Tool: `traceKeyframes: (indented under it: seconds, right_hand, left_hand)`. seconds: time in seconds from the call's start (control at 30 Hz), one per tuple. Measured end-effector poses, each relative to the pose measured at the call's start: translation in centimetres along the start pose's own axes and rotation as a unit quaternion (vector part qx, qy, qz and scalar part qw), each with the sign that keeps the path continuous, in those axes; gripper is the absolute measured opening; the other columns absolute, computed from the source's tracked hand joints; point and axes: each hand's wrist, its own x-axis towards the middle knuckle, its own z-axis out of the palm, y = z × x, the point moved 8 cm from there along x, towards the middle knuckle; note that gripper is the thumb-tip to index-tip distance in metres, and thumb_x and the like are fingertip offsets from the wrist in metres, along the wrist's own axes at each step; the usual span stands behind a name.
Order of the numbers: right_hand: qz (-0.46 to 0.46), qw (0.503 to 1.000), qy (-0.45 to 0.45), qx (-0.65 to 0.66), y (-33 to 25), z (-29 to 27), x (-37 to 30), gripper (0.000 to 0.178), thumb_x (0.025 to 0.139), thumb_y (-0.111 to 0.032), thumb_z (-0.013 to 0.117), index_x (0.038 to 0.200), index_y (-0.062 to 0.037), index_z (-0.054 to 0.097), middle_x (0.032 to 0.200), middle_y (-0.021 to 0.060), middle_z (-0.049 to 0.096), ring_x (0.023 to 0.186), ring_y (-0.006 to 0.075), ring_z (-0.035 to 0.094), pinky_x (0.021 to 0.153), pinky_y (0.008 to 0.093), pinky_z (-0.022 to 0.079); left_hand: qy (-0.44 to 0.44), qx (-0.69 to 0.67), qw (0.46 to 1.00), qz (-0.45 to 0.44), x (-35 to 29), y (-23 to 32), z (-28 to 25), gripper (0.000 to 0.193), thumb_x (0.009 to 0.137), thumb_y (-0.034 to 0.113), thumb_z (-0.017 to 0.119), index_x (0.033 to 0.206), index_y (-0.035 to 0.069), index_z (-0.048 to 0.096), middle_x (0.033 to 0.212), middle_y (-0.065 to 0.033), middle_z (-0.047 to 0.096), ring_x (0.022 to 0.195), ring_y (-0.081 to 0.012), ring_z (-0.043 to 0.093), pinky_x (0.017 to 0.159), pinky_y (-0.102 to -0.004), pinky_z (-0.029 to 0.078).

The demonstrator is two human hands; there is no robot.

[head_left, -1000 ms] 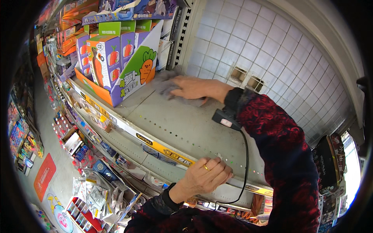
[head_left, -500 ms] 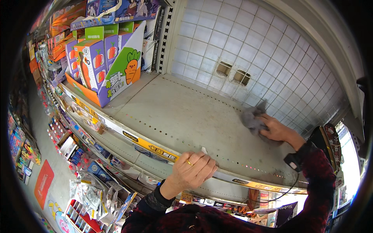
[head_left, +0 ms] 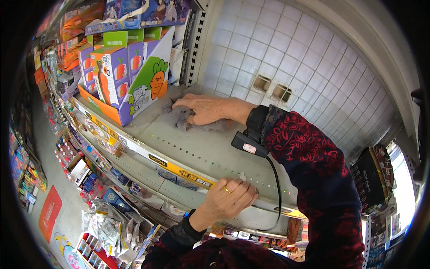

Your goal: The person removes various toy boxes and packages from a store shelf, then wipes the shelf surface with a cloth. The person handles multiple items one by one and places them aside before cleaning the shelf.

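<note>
My right hand (head_left: 207,109) presses a fluffy grey cloth (head_left: 177,117) flat against the grey metal shelf (head_left: 224,145), at its far left end. Some of the cloth bunches under the palm, and my thumb rests on it. Just left of the cloth stands a purple, green and orange display box (head_left: 145,96) with carrot pictures, holding several upright cartons. My left hand (head_left: 230,197) is closed over the shelf's front edge (head_left: 179,172), its fingertips hidden, with a ring on one finger. A small white scrap (head_left: 242,175) sits just beyond its knuckles.
White wall tiles (head_left: 251,45) with two square holes (head_left: 272,88) stand behind the shelf. A black cable (head_left: 278,193) hangs from a device on my right wrist. Lower shelves hold packets, and bagged goods (head_left: 107,228) stand at lower left. A dark bag (head_left: 374,179) is at right.
My right hand has swept the grey cloth from the shelf's right rear to its left end, beside the display box. My left hand stays at the front edge.
</note>
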Motion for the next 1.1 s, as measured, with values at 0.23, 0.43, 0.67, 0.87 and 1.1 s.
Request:
traceKeyframes:
  seconds: [0.23,0.43,0.67,0.87,1.1]
  right_hand:
    - [-0.035,0.999,0.019,0.034,-0.5,0.7,-11.9,0.041,0.072,-0.001,0.056,0.112,-0.0096,0.048,0.114,0.0131,0.045,0.110,0.0309,0.045,0.091,0.0374,0.037]
    - [0.146,0.985,-0.027,0.089,-0.2,0.8,-29.9,0.052,0.057,0.011,0.056,0.105,-0.0110,0.053,0.121,0.0107,0.041,0.114,0.0300,0.043,0.096,0.0360,0.034]
    - [0.273,0.957,-0.074,0.069,1.5,-1.3,-35.2,0.048,0.053,0.009,0.056,0.099,-0.0071,0.056,0.109,0.0104,0.053,0.110,0.0279,0.046,0.096,0.0364,0.035]
    - [-0.026,0.995,0.061,0.071,-2.5,-3.4,-17.6,0.046,0.071,-0.005,0.060,0.117,-0.0060,0.052,0.118,0.0147,0.049,0.114,0.0289,0.045,0.095,0.0392,0.037]
    - [0.040,0.998,0.031,0.033,-6.2,2.2,-14.0,0.041,0.076,-0.016,0.061,0.115,-0.0128,0.047,0.111,0.0158,0.045,0.102,0.0365,0.047,0.087,0.0427,0.040]
  left_hand:
    - [0.018,0.011,1.000,0.011,0.4,0.2,-0.2,0.017,0.069,0.016,0.067,0.082,0.009,0.059,0.079,-0.0005,0.055,0.072,-0.0143,0.052,0.061,-0.0264,0.037]
    - [0.023,0.020,0.999,0.011,0.6,0.2,-0.2,0.017,0.067,0.014,0.067,0.082,0.008,0.059,0.079,-0.0006,0.056,0.072,-0.0140,0.053,0.060,-0.0267,0.037]
    - [0.024,0.013,1.000,0.013,0.7,0.2,-0.3,0.019,0.066,0.013,0.066,0.083,0.007,0.060,0.077,-0.0006,0.056,0.071,-0.0140,0.053,0.060,-0.0264,0.038]
    - [0.022,-0.008,1.000,0.018,0.0,0.0,-0.4,0.019,0.071,0.012,0.064,0.088,0.006,0.060,0.087,-0.0063,0.054,0.075,-0.0209,0.053,0.066,-0.0316,0.043]
    - [0.101,-0.051,0.993,-0.037,-1.4,-1.2,-1.6,0.017,0.082,0.012,0.057,0.096,0.005,0.052,0.091,-0.0088,0.049,0.081,-0.0255,0.049,0.069,-0.0348,0.041]
